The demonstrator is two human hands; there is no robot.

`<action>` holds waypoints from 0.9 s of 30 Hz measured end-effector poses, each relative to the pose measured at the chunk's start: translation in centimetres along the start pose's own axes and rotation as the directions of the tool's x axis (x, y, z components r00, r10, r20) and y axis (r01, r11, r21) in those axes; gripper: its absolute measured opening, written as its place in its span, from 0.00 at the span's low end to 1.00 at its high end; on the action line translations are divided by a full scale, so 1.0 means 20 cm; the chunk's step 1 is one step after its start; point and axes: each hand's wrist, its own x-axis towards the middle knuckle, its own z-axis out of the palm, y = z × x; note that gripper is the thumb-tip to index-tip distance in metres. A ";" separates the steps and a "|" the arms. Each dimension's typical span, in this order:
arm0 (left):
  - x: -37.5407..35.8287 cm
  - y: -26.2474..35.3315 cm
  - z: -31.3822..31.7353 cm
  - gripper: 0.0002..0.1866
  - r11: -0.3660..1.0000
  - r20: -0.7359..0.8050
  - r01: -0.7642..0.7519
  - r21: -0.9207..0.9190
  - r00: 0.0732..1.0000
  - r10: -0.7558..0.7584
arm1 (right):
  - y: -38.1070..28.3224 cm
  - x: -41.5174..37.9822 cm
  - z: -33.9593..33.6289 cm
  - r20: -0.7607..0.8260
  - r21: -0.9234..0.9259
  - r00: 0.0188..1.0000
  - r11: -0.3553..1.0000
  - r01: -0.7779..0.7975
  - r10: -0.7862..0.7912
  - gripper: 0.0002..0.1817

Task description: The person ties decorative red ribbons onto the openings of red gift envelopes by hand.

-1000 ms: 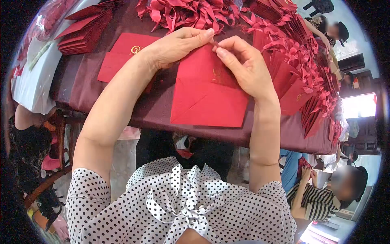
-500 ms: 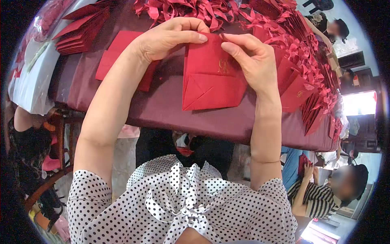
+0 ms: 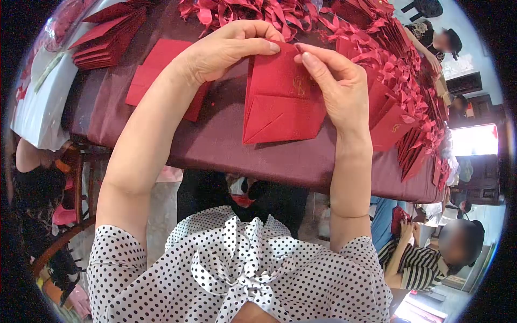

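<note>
Head view: 2 hands, left hand (image 3: 226, 51) and right hand (image 3: 339, 86), pinch 1 red paper bag (image 3: 280, 102) near the tabletop's (image 3: 215, 145) near edge; 1 flat stack (image 3: 107, 37) lies at its left corner.

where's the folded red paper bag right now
Centre of the head view: the red paper bag is held at its top edge by the left hand and right hand, above the maroon tablecloth.

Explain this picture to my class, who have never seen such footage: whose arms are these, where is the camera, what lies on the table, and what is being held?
The camera sits on a person's head, looking down, so the two bare arms are that person's own. The left hand and right hand pinch the top edge of a folded red paper bag with a gold emblem. On the maroon tablecloth lie flat red sheets, a stack of folded red bags and heaps of red ribbon. Other people sit nearby.
</note>
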 end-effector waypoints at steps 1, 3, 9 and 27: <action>0.00 0.00 0.00 0.07 1.000 -0.011 -0.004 0.010 1.000 0.004 | 0.00 0.00 0.00 0.001 -0.001 1.000 1.000 0.000 0.000 0.08; 0.00 -0.01 0.00 0.07 1.000 -0.022 -0.007 0.020 1.000 0.007 | 0.01 -0.01 -0.01 0.016 -0.030 1.000 0.999 -0.012 0.012 0.09; 0.00 0.00 0.02 0.07 1.000 -0.011 -0.015 0.020 1.000 0.015 | 0.03 -0.01 -0.01 -0.035 -0.082 0.999 0.996 -0.039 0.036 0.07; -0.03 0.10 0.07 0.07 0.918 0.104 -0.136 0.373 0.989 0.104 | -0.01 -0.03 0.01 0.052 -0.408 0.998 0.913 0.002 0.021 0.20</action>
